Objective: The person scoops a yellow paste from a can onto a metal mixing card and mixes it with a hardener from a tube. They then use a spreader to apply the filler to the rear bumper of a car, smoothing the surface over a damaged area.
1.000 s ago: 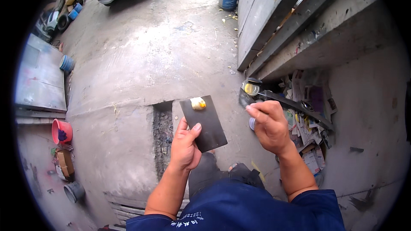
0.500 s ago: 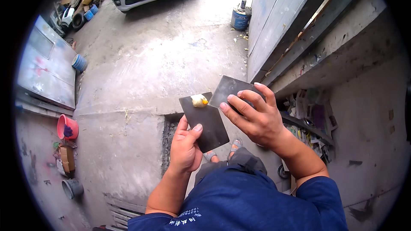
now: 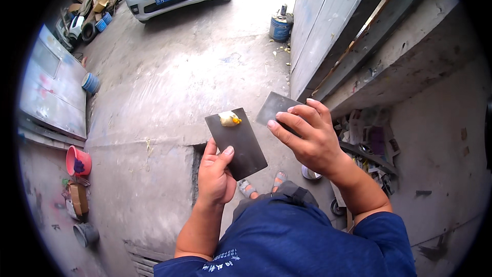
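The left hand [image 3: 215,177] has its grip closed on a dark rectangular mixing plate [image 3: 243,149], thumb on the upper face near the 7 o'clock edge. This hold appears chosen to leave most of the face free. A cream paste lump [image 3: 226,119] with a yellow dab [image 3: 237,120] sits at the plate's 11 o'clock end, clear of the thumb; the near-level plate presumably keeps it from sliding.

At 2 o'clock from the plate, just apart, the right hand [image 3: 312,138] has its grip closed on a grey flat spreader [image 3: 277,106]. Fingers spread across its face, probably for steadiness; thumb placement cannot be told.
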Available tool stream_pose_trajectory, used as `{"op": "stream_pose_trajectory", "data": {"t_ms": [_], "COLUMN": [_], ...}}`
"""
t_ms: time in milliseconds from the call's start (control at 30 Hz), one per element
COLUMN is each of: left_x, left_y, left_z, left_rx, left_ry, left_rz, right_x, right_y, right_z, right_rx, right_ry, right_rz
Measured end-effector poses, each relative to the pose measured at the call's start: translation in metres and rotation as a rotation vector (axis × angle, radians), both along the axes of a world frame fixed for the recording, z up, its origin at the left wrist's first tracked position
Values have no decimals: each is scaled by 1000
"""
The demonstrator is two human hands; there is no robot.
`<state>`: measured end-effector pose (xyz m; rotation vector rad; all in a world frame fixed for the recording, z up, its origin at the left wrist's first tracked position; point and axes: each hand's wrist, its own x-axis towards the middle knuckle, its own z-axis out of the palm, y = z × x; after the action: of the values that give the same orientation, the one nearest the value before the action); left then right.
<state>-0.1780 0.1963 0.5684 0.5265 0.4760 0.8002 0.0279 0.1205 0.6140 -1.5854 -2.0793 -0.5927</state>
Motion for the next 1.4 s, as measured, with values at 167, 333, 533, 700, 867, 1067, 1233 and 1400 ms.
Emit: {"op": "stream_pose_trajectory", "data": {"t_ms": [167, 333, 533, 700, 867, 1067, 1233, 1400], "left_x": [4, 4, 10, 6, 3, 4, 4, 3], "left_y": [6, 11, 10, 10, 13, 11, 10, 8], "left_z": [0, -2, 0, -6, -1, -1, 0, -7], "left_rx": [-15, -38, -55, -23, 52, 63, 85, 94], "left_ry": [-34, -68, -74, -40, 5, 8, 36, 75], "left_rz": [-15, -6, 49, 56, 25, 2, -5, -13], "right_x": [2, -9, -5, 11, 11, 5, 4, 4], "right_y": [4, 11, 18, 20, 27, 31, 32, 29], "right_z": [-10, -18, -39, -29, -8, 3, -1, 0], "right_rx": [-92, -63, -99, -121, -58, -35, -56, -58], "right_ry": [241, 285, 226, -23, -93, -156, -178, -252], "right_rz": [126, 158, 147, 31, 24, 53, 72, 59]}}
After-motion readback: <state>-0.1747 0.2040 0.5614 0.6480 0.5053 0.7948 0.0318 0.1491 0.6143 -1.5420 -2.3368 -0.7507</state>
